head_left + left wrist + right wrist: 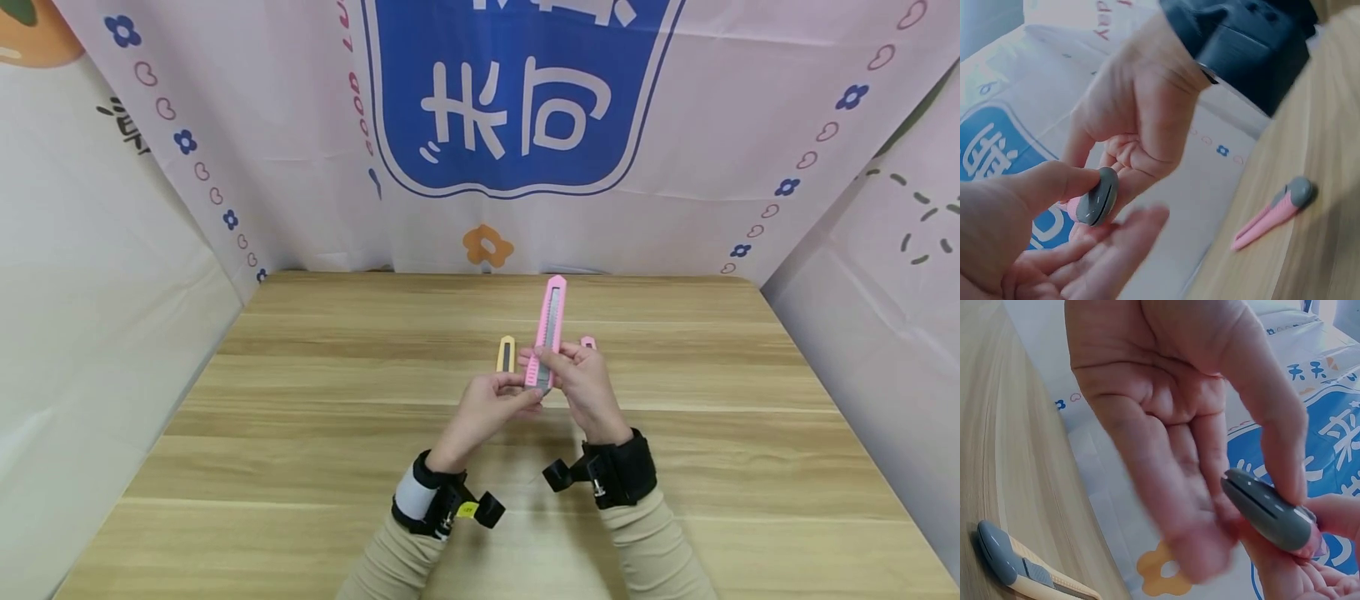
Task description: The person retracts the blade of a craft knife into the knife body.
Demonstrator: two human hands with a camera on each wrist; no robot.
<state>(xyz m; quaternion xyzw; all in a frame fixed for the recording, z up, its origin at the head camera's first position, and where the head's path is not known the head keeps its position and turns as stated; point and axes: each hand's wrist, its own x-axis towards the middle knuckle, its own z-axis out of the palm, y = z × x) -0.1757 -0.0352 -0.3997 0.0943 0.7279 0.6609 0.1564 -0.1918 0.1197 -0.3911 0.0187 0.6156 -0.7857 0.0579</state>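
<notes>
Both hands hold a pink utility knife [550,329] upright above the wooden table [300,433], its blade end pointing away from me. My left hand [527,397] pinches the grey end cap [1099,197] at the bottom, thumb on the cap. My right hand [553,360] grips the handle just above it between thumb and fingers. In the right wrist view the grey end cap [1269,510] lies against the right fingers, under the thumb. A yellow utility knife [506,354] lies on the table behind the left hand. A second pink knife [1272,212] lies behind the right hand.
Printed white cloth with a blue emblem [517,92] hangs behind the table, and cloth walls close in on both sides. The yellow knife [1022,567] has a grey end cap too. Bare wood stretches left, right and in front of the hands.
</notes>
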